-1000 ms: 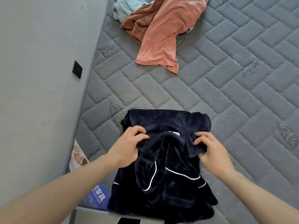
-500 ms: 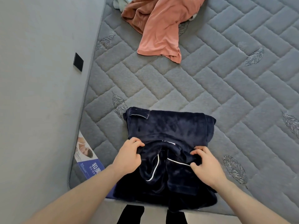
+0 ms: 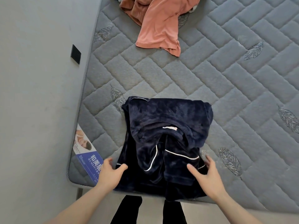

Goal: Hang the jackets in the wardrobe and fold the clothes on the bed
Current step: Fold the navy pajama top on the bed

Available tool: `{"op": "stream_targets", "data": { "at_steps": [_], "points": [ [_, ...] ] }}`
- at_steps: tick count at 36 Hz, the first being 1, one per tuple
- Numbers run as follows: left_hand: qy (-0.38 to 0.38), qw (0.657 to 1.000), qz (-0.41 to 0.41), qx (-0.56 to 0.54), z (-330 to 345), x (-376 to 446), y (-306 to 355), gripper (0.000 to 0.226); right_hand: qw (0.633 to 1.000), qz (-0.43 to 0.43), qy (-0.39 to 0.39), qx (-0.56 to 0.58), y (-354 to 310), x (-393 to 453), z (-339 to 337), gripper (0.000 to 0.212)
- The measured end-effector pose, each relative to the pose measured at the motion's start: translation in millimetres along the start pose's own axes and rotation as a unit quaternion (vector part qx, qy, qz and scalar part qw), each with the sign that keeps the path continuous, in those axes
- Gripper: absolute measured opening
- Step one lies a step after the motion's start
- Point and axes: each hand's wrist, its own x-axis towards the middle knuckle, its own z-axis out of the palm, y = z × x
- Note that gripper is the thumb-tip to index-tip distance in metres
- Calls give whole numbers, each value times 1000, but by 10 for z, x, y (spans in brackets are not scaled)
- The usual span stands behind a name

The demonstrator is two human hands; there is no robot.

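A navy fleece garment (image 3: 168,120) with white piping lies partly folded at the near edge of the grey quilted mattress (image 3: 226,81), its hem hanging over the edge. My left hand (image 3: 111,172) is at the garment's lower left side, thumb on the fabric and fingers spread. My right hand (image 3: 208,177) is at the lower right side, thumb on top and fingers straight along the edge. Neither hand grips anything. An orange garment (image 3: 160,28) lies crumpled at the far end of the mattress.
A grey wall (image 3: 37,94) runs close along the left of the mattress, with a small black square (image 3: 75,54) on it. A blue printed label (image 3: 88,157) sits on the mattress's near left corner. A pale cloth shows behind the orange garment. My dark-trousered legs (image 3: 127,210) are below.
Both hands let go of the collar area and moved down toward me to the garment's lower sides. The folded upper part now lies flat. The view tilted down.
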Motion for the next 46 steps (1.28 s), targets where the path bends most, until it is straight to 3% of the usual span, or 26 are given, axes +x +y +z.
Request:
{"op": "stream_targets", "data": {
  "at_steps": [4,6,9,13,17,22,26,28,30,32,35,37,39,41,43,46],
  "points": [
    [-107,991,-77,-15,26,-89,-302,77,998,58,-26,-16,127,-29,41,137],
    [-119,989,-81,-40,55,-121,-371,69,995,99,-33,-2,137,-10,40,132],
    [-124,988,-56,-68,88,-165,-323,46,988,147,-48,-15,112,-22,20,89],
    [-92,990,-27,-102,144,-262,-169,21,988,134,-72,-5,107,-6,-10,40],
    [-73,987,-22,-141,121,-430,-88,6,987,127,-83,47,64,-101,-87,25],
    [-26,989,30,-140,-6,-644,-10,21,980,144,-95,95,-67,-247,-177,38],
    [-16,985,135,-107,-177,-770,260,65,979,153,-57,121,-371,-338,-317,83],
    [-41,972,224,-57,-259,-790,439,68,981,137,-61,127,-604,-371,-425,93],
    [-66,962,258,-55,-312,-773,659,42,983,110,-75,123,-779,-329,-556,85],
    [-87,964,232,-94,-341,-730,910,24,987,93,-98,93,-935,-247,-697,69],
    [-158,960,157,-169,-396,-601,1309,29,984,93,-148,46,-1163,-101,-860,48],
    [-244,937,115,-221,-486,-499,1534,27,979,97,-177,21,-1293,-2,-926,41],
    [-323,908,111,-241,-566,-400,1710,53,974,109,-199,11,-1397,102,-960,36],
    [-305,923,200,-127,-591,-319,1839,70,968,130,-215,15,-1469,188,-977,35],
    [-197,915,343,79,-585,-240,1955,66,963,150,-219,38,-1506,269,-1003,32],
    [-8,812,477,335,-593,-111,2127,27,956,175,-218,87,-1553,342,-1075,23]
  ]
}}
